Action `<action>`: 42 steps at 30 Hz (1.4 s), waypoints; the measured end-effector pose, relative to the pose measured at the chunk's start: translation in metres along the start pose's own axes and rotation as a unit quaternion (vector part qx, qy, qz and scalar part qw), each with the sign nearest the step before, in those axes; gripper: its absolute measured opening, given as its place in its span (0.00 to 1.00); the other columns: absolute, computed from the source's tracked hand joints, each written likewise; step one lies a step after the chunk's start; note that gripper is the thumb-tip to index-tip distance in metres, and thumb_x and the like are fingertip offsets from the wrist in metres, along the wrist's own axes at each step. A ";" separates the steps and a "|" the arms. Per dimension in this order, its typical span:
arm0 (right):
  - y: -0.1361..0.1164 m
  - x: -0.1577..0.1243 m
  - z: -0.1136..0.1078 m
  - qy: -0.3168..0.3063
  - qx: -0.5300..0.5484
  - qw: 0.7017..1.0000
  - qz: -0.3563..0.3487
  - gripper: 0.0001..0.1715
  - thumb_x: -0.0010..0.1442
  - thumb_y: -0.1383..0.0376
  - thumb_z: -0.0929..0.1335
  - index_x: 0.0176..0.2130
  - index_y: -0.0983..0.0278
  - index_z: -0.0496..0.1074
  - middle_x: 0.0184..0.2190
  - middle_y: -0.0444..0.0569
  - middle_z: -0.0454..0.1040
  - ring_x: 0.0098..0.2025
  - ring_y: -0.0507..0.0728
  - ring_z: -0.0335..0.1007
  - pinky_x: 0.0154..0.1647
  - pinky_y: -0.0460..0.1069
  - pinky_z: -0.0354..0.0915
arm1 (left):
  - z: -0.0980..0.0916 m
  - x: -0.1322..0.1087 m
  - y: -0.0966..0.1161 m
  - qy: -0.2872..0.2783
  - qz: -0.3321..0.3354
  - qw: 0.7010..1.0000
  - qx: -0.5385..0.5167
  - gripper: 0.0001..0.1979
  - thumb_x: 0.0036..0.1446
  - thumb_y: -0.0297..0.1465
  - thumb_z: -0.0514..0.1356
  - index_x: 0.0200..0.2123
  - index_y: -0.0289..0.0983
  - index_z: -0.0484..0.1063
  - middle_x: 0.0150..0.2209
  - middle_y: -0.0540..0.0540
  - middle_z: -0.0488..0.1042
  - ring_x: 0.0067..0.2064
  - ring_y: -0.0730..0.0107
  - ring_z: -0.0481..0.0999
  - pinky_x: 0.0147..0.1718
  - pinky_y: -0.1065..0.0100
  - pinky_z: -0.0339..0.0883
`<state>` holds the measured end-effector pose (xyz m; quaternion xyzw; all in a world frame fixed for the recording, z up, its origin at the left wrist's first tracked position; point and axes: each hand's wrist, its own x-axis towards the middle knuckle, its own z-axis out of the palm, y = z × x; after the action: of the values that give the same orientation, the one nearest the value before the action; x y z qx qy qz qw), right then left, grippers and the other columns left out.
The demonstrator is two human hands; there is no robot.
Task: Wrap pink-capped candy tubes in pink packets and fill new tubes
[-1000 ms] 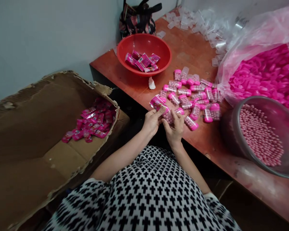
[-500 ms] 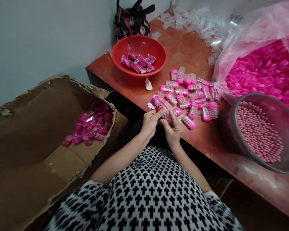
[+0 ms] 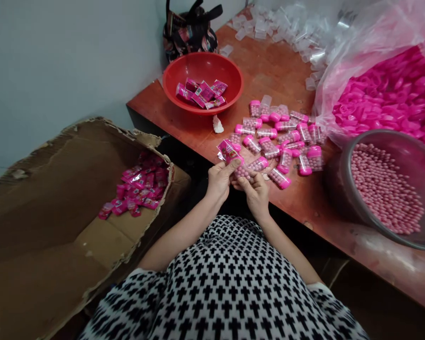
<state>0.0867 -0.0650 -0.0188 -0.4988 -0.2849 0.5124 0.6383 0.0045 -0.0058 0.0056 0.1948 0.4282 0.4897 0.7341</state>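
My left hand [image 3: 219, 180] pinches a pink printed wrapper [image 3: 227, 150] at the near edge of the brown table [image 3: 269, 75]. My right hand [image 3: 257, 192] grips a small clear candy bottle [image 3: 248, 168] with a pink cap, and its bottom end lies against the wrapper. Both hands are closed and touch each other. Just beyond them lie several filled bottles with pink caps [image 3: 283, 134].
A red bowl [image 3: 202, 81] holds wrapped packets. A grey basin [image 3: 386, 189] of pink candy balls stands at the right, behind it a plastic bag of pink caps [image 3: 386, 94] and empty clear bottles [image 3: 286, 28]. A torn cardboard box [image 3: 67, 208] with packets sits left of me.
My hands have stayed together on the wrapper and bottle, with my fingers shifting slightly. The view has shifted a little.
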 end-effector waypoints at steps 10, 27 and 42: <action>-0.009 0.004 -0.004 -0.013 0.010 0.999 0.032 0.17 0.48 0.59 0.75 0.36 0.63 0.71 0.27 0.41 0.78 0.24 0.49 0.76 0.27 0.43 0.76 | -0.007 0.003 0.006 -0.054 -0.028 0.998 0.028 0.19 0.32 0.36 0.74 0.20 0.30 0.70 0.19 0.49 0.71 0.20 0.77 0.68 0.22 0.72 0.63; 0.004 0.005 -0.001 -0.008 0.047 0.997 0.056 0.18 0.49 0.60 0.75 0.37 0.62 0.67 0.26 0.41 0.78 0.22 0.49 0.75 0.24 0.43 0.75 | -0.009 -0.011 -0.001 -0.063 -0.020 0.998 -0.018 0.20 0.36 0.43 0.72 0.22 0.32 0.71 0.21 0.49 0.71 0.21 0.78 0.68 0.19 0.75 0.58; -0.004 0.000 -0.006 -0.067 0.014 0.996 0.051 0.20 0.50 0.55 0.73 0.39 0.62 0.68 0.27 0.41 0.78 0.28 0.52 0.78 0.29 0.47 0.77 | -0.018 -0.016 -0.002 -0.034 -0.017 0.999 -0.022 0.17 0.34 0.37 0.73 0.23 0.30 0.74 0.23 0.47 0.74 0.25 0.76 0.72 0.24 0.74 0.65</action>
<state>0.0935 -0.0674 -0.0173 -0.4679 -0.2939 0.5806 0.5980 -0.0113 -0.0237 0.0009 0.1876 0.3954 0.4800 0.7603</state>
